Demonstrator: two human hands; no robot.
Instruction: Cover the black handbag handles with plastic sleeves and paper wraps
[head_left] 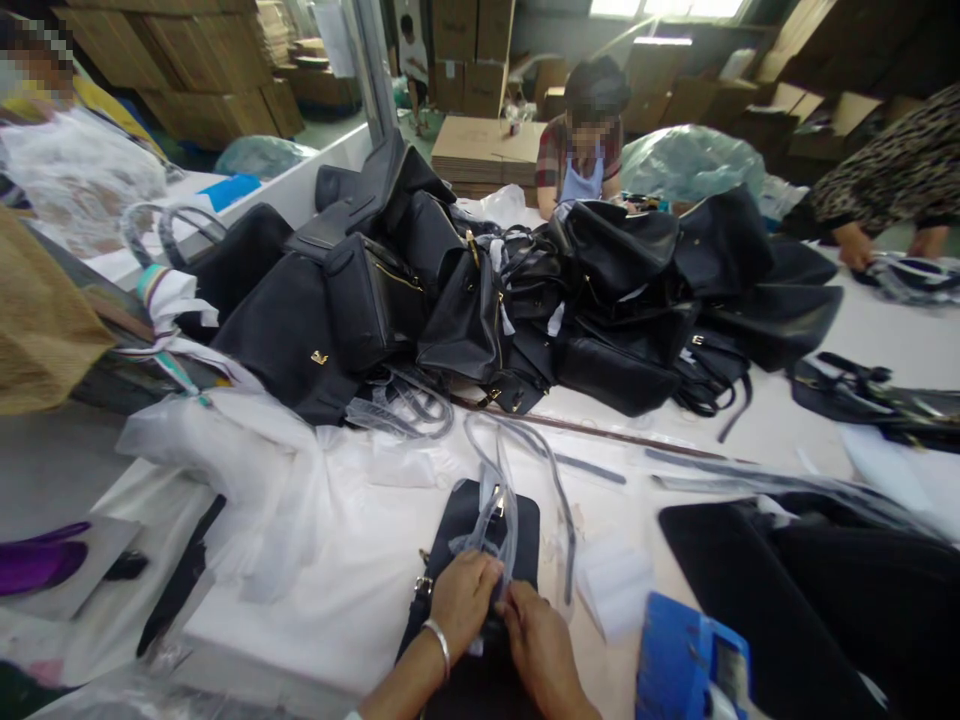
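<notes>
Head view shows a black bag [491, 675], strap [511, 530] apparently plastic-wrapped.

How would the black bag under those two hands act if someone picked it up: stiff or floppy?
The black bag would probably keep some shape, since its far end lies flat with neat edges. The plastic-wrapped straps on it would likely flop around, as they bend in loose curves, and might feel slippery because their covering looks shiny.
</notes>
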